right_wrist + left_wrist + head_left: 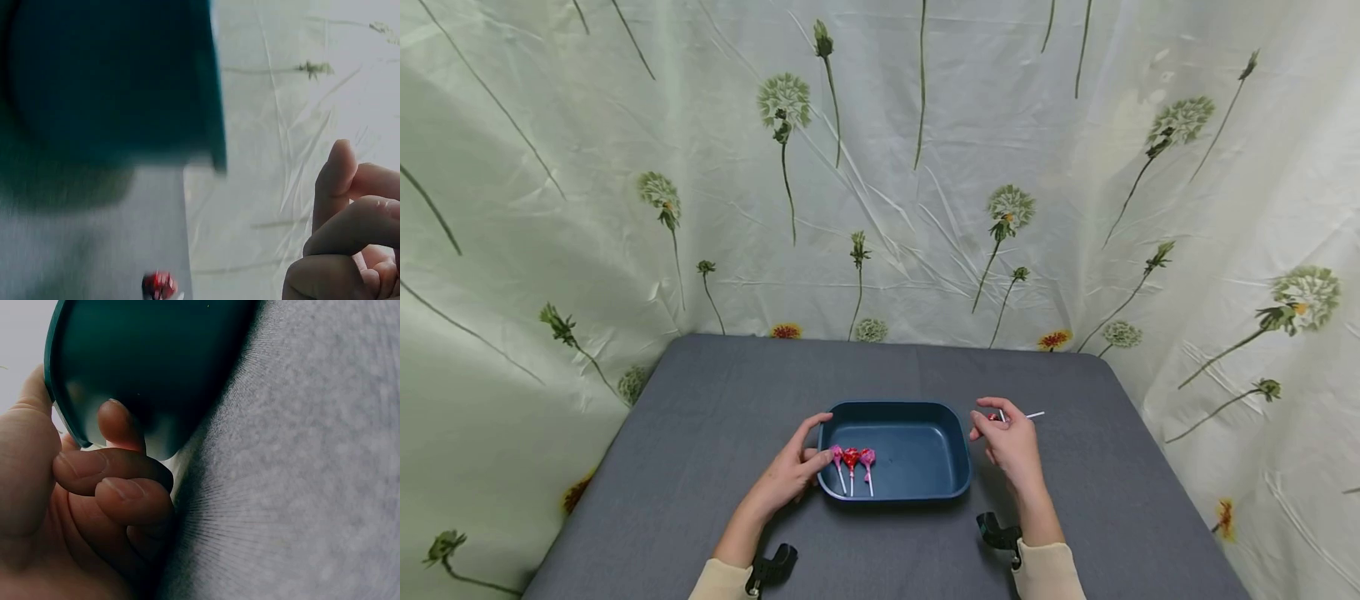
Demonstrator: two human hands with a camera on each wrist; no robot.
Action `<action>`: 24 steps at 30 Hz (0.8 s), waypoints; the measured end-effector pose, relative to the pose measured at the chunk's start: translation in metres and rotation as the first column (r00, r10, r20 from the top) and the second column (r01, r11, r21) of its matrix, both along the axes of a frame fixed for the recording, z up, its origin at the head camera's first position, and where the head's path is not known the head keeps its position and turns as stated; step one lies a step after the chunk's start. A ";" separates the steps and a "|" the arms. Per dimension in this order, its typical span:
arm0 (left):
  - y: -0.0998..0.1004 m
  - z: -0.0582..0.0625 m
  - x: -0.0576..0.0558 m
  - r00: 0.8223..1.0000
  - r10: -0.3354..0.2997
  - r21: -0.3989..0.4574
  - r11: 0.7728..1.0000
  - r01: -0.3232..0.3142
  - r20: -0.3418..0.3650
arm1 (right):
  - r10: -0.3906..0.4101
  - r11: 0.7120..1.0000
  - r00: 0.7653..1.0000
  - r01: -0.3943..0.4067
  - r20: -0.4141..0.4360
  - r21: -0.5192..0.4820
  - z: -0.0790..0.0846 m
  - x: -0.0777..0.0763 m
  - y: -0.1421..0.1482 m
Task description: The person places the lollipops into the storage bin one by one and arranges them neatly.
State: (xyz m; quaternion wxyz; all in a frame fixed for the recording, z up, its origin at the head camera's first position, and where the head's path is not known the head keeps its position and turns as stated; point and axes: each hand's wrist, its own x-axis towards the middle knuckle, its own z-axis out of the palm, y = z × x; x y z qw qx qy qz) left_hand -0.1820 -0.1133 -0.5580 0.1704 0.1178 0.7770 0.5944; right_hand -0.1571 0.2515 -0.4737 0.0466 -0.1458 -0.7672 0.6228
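My left hand (786, 475) grips the left end of a dark blue rectangular tray (917, 458), with the thumb at the rim. Curled fingers (134, 500) show against the tray's outer wall in the left wrist view. Inside the tray, at its left side, three wrapped lollipops (851, 458) lie in a row, sticks toward me. My right hand (1015, 446) hovers just right of the tray, fingers loosely bent and nothing visible between them. Past its fingertips a red-wrapped lollipop (159, 285) lies on the table; white sticks (1036, 414) show around the hand in the head view.
A grey cloth-covered table (700, 400) carries the tray. Behind and at both sides hangs a pale curtain (895, 208) printed with dandelions. Black wrist straps (997, 532) sit on both forearms near the cream sleeves (1048, 571).
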 end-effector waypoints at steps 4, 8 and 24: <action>0.000 0.000 0.000 1.000 0.002 0.003 1.000 -0.002 0.004 | -0.041 0.999 0.999 0.041 0.016 -0.004 -0.003 0.002 0.016; 0.001 0.000 -0.001 1.000 0.005 0.007 1.000 -0.006 0.010 | -0.067 0.998 0.997 0.067 0.044 -0.007 -0.007 0.004 0.033; 0.001 0.001 -0.001 1.000 0.024 -0.001 1.000 -0.024 0.016 | -0.150 0.988 0.987 0.148 0.058 0.038 -0.019 0.011 0.065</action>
